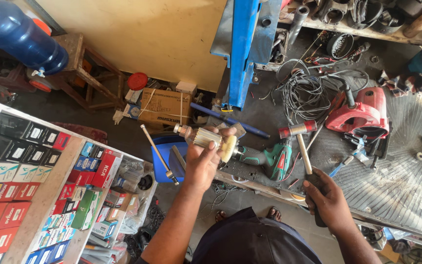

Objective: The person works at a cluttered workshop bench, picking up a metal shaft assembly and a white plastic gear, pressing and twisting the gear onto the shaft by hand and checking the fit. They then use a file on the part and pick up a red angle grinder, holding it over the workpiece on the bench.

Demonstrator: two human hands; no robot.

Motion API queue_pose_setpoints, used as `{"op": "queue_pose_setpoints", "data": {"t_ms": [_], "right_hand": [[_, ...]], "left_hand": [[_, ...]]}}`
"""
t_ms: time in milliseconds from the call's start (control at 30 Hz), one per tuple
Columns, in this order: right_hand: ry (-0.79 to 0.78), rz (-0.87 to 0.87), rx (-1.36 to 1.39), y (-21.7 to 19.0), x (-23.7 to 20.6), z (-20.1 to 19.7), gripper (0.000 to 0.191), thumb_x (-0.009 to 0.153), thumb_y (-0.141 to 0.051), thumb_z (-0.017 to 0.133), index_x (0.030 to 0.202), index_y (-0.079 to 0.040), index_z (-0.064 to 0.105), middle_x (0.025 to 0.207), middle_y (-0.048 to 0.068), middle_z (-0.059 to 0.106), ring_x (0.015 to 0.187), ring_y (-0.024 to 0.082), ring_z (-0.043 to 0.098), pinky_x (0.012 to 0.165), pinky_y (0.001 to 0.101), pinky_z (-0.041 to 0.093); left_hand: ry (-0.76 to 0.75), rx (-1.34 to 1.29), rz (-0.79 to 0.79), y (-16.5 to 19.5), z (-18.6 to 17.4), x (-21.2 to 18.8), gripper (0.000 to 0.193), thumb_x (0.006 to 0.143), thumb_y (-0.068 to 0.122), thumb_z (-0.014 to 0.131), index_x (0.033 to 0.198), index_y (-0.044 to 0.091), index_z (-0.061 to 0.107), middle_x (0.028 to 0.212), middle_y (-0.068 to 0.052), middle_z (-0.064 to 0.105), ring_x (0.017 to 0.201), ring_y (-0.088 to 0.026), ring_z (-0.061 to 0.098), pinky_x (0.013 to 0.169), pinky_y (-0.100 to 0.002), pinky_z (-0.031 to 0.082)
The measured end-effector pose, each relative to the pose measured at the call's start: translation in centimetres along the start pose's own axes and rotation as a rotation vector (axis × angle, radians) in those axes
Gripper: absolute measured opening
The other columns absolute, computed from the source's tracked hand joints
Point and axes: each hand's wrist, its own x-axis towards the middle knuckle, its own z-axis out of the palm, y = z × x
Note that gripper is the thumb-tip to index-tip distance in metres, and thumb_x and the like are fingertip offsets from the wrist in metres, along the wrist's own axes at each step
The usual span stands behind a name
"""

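Observation:
My left hand (202, 164) grips a metal motor armature (206, 137) with a shaft end and a pale disc at its right end, held level in the air over the bench's front edge. My right hand (329, 203) holds the dark grip of a hammer (303, 146); its handle runs up and away from me to a red-banded metal head (297, 129) above the workbench (406, 186). The hammer head sits to the right of the armature, apart from it.
A green power drill (272, 159) lies on the bench between my hands. A red power tool (362, 113), wire coils (303, 95) and a blue steel frame (242, 44) stand farther back. Shelves of small boxes (20, 186) fill the left; a blue water bottle (18, 34) rests on a wooden stool.

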Motion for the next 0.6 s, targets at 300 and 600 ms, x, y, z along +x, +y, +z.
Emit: {"op": "queue_pose_setpoints", "data": {"t_ms": [300, 600], "right_hand": [[-0.001, 0.006, -0.007, 0.8, 0.4, -0.9, 0.059, 0.092, -0.015, 0.065, 0.146, 0.001, 0.048, 0.073, 0.008, 0.055, 0.053, 0.013, 0.048, 0.043, 0.0313, 0.041], [-0.013, -0.001, 0.045, 1.0, 0.9, -2.0, 0.057, 0.095, -0.016, 0.060, 0.147, 0.001, 0.046, 0.080, 0.007, 0.057, 0.053, 0.013, 0.048, 0.043, 0.0307, 0.041]], "left_hand": [[0.070, 0.733, 0.103, 0.1, -1.7, 1.7, 0.025, 0.101, 0.010, 0.068, 0.121, 0.002, 0.055, 0.126, -0.017, 0.072, 0.118, -0.023, 0.068, 0.098, -0.036, 0.057], [0.006, 1.171, 0.077, 2.3, 1.5, 3.0, 0.026, 0.092, 0.011, 0.076, 0.114, 0.003, 0.063, 0.113, -0.011, 0.077, 0.104, -0.019, 0.076, 0.092, -0.032, 0.058]]}}
